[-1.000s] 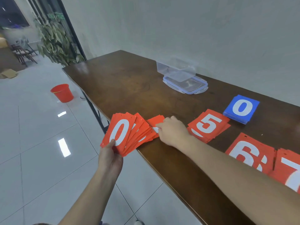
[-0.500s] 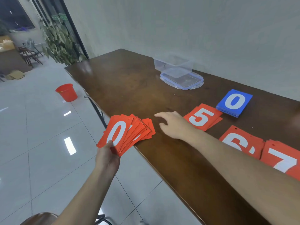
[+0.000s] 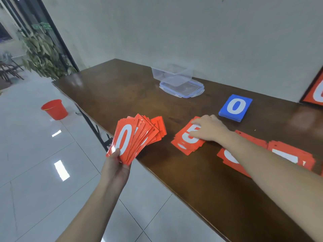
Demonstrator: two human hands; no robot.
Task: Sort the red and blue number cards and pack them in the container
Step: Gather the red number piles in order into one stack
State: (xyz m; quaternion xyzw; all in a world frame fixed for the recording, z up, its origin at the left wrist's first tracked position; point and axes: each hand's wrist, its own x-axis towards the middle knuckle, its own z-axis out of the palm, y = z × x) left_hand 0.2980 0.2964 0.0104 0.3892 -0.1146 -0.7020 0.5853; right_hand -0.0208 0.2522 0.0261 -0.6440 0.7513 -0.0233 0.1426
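left hand (image 3: 115,165) grips a red fan (image 3: 134,137); right hand (image 3: 208,130) rests flat on the 5 pile (image 3: 187,144), near the blue stack (image 3: 235,107).

White "0" on the front card of the red card fan (image 3: 132,138), gripped in the left hand (image 3: 116,167). White "0" on the top card of the blue stack (image 3: 236,107) lying on the worktop (image 3: 122,88). White "5" on the top card of the red stack (image 3: 187,139), partly covered by the right hand (image 3: 208,128) resting on it. Numerals on the remaining red stacks (image 3: 290,157) hidden by the forearm; not legible. Partial white character on the framed red sign (image 3: 314,92) at right edge; unreadable.
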